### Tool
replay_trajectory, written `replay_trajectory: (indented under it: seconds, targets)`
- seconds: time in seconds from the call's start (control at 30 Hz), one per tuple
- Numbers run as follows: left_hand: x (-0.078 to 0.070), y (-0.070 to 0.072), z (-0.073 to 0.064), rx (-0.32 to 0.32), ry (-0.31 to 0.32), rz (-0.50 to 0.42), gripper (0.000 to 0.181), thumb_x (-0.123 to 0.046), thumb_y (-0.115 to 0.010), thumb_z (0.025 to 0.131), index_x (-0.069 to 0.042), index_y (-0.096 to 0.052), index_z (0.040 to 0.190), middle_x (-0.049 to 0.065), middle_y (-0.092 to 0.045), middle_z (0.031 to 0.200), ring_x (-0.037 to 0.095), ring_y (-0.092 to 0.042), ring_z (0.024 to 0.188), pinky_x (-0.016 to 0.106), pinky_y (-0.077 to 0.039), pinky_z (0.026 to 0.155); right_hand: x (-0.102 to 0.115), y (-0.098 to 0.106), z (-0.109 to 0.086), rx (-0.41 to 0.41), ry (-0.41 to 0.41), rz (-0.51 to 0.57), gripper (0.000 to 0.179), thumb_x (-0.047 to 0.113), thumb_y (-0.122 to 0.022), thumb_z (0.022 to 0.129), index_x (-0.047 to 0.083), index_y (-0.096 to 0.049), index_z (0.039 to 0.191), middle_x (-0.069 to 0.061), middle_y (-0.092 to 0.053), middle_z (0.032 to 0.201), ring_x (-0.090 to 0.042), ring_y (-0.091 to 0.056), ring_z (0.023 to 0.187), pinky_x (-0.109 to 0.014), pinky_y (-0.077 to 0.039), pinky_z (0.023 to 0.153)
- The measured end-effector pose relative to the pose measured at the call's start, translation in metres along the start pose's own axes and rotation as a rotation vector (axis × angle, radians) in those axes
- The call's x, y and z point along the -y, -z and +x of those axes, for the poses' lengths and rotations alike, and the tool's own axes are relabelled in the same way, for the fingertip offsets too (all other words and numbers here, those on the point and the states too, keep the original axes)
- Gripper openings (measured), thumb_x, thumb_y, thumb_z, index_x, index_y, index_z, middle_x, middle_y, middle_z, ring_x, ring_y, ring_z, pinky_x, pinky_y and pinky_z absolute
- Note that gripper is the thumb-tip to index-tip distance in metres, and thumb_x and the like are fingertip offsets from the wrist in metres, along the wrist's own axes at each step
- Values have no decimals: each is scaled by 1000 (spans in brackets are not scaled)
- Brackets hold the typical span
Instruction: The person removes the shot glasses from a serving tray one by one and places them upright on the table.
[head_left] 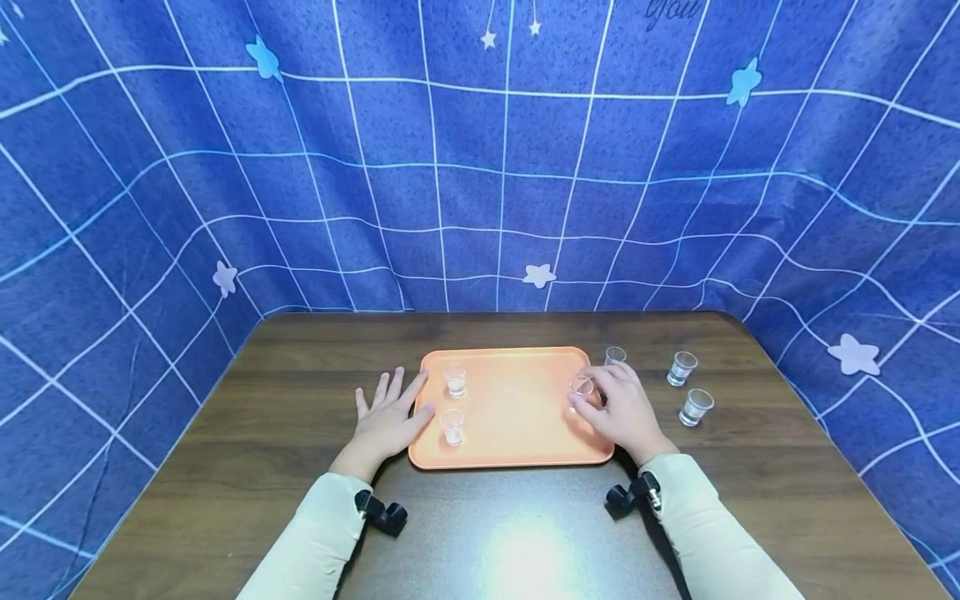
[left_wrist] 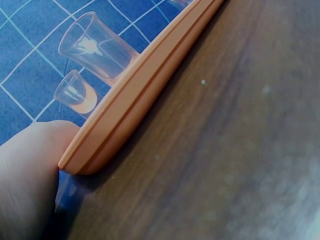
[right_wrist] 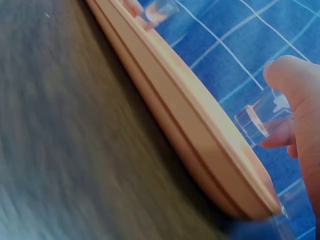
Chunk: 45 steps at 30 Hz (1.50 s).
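Observation:
My right hand (head_left: 618, 410) pinches a clear shot glass (head_left: 581, 386) between thumb and fingers over the right side of an orange tray (head_left: 517, 408). In the right wrist view, that glass's thick base (right_wrist: 251, 125) shows above the tray's rim. My left hand (head_left: 386, 425) lies at the tray's left edge with fingers spread, thumb and fingertips against the rim. Two more shot glasses stand upright on the tray's left side, one towards the back (head_left: 454, 380) and one nearer the front (head_left: 452, 427); both appear in the left wrist view too.
Just behind my right hand, outside the tray, is a shot glass (head_left: 615, 356), partly hidden. Two others stand farther right, a rear one (head_left: 682, 368) and a front one (head_left: 696, 407). The brown wooden table (head_left: 300, 383) meets a blue gridded curtain (head_left: 480, 192) at its back.

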<state>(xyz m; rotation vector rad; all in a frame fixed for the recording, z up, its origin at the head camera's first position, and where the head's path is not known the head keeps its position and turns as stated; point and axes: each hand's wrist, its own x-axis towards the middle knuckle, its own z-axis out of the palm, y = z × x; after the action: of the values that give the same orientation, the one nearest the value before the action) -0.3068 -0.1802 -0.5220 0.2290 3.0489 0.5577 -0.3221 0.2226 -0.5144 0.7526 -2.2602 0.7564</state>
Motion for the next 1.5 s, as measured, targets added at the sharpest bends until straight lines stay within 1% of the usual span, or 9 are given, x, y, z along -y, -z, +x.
replay_trajectory:
  seconds: [0.17, 0.3, 0.43, 0.7, 0.87, 0.93, 1.17, 1.4, 1.5]
  targets:
    - [0, 0, 0, 0, 1, 10, 69, -62, -37, 102, -33, -23, 162, 17, -10, 169, 42, -2, 154, 74, 11, 111, -11, 6, -4, -44, 16, -25, 37, 28, -80, 77, 4, -71, 103, -12, -73, 97, -36, -65, 98, -60, -36, 106]
    - [0, 1, 0, -8, -6, 12, 68, -60, -39, 102, -31, -24, 162, 18, -11, 168, 43, -2, 154, 75, 10, 110, -17, 12, -6, -65, -4, -38, 36, 28, -81, 75, 6, -70, 101, -11, -73, 95, -34, -64, 96, -61, -33, 108]
    - [-1, 1, 0, -12, -13, 8, 68, -58, -41, 102, -30, -25, 162, 19, -12, 168, 43, -3, 154, 75, 10, 110, -22, 17, -9, -70, -24, -63, 37, 29, -82, 74, 6, -70, 101, -12, -73, 94, -35, -63, 96, -62, -31, 109]
    - [1, 0, 1, 2, -5, 7, 68, -61, -39, 102, -32, -24, 162, 17, -10, 169, 42, -1, 154, 74, 11, 110, -29, 23, -15, -79, -56, -91, 37, 28, -84, 73, 5, -71, 99, -11, -73, 89, -37, -63, 96, -67, -28, 108]
    - [2, -1, 1, 0, -3, 11, 69, -61, -38, 102, -32, -23, 162, 17, -10, 169, 42, -1, 154, 74, 12, 110, -32, 27, -15, -65, -68, -106, 36, 30, -82, 76, 6, -71, 99, -11, -73, 88, -37, -63, 96, -66, -28, 109]
    - [2, -1, 1, 2, -3, 15, 69, -62, -37, 102, -33, -22, 162, 17, -9, 169, 42, 0, 154, 74, 12, 110, -33, 30, -16, -55, -72, -113, 36, 30, -82, 76, 5, -71, 100, -9, -72, 85, -36, -63, 96, -66, -28, 109]
    - [1, -1, 1, -1, -12, 14, 69, -61, -39, 102, -32, -23, 162, 18, -10, 169, 42, -1, 154, 75, 12, 110, -37, 36, -21, 3, -83, -154, 40, 33, -80, 76, 4, -70, 102, -8, -72, 86, -37, -63, 99, -65, -30, 109]
    - [2, -2, 2, 1, -13, 22, 68, -61, -37, 102, -33, -22, 162, 17, -9, 169, 42, -1, 154, 74, 12, 110, -39, 37, -24, 48, -117, -169, 36, 31, -78, 79, 6, -68, 102, -7, -71, 82, -37, -63, 102, -64, -29, 110]
    - [2, -2, 2, -1, -13, 17, 68, -61, -38, 102, -33, -22, 162, 18, -10, 169, 42, -1, 154, 75, 12, 110, -39, 37, -24, 57, -121, -171, 33, 29, -76, 80, 6, -68, 102, -8, -72, 84, -37, -63, 102, -64, -29, 111]
